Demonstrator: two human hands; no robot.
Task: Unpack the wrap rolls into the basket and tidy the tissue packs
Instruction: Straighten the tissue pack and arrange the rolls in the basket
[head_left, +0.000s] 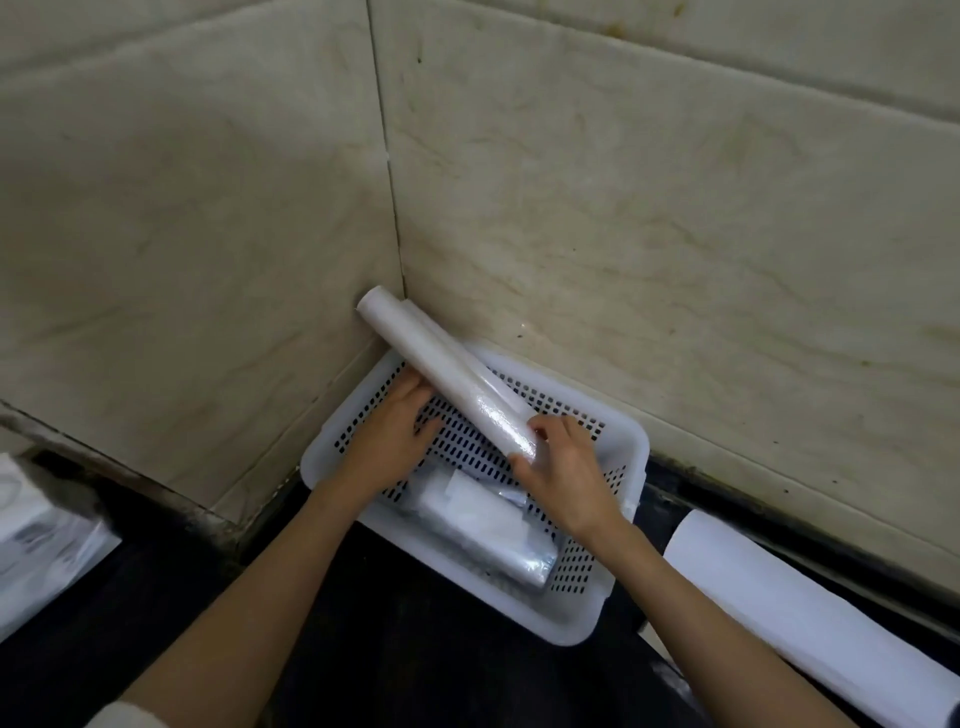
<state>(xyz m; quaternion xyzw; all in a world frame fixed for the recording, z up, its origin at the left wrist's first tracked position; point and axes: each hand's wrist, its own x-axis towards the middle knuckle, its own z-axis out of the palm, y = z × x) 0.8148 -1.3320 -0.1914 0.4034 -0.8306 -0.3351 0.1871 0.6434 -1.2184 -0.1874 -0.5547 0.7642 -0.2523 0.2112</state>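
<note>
Wrap roll over the basket

My right hand (563, 467) curls round the near end of the wrap roll (447, 376) — tilted across the white basket (618, 582); my left hand (389, 436) touches its underside, fingers loose.

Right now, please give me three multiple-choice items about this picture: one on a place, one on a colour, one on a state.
1. Where does the far end of the long translucent wrap roll point?
A. to the wall corner
B. to the dark counter
C. straight up

2. What colour is the perforated plastic basket?
A. black
B. white
C. green

3. How does the right hand meet the roll?
A. grips its near end
B. hangs apart from it
C. presses it flat

Answers:
1 A: its end lies before the tile joint.
2 B: rim and walls are white.
3 A: fingers curl round the end, while the left hand touches its side.
</note>
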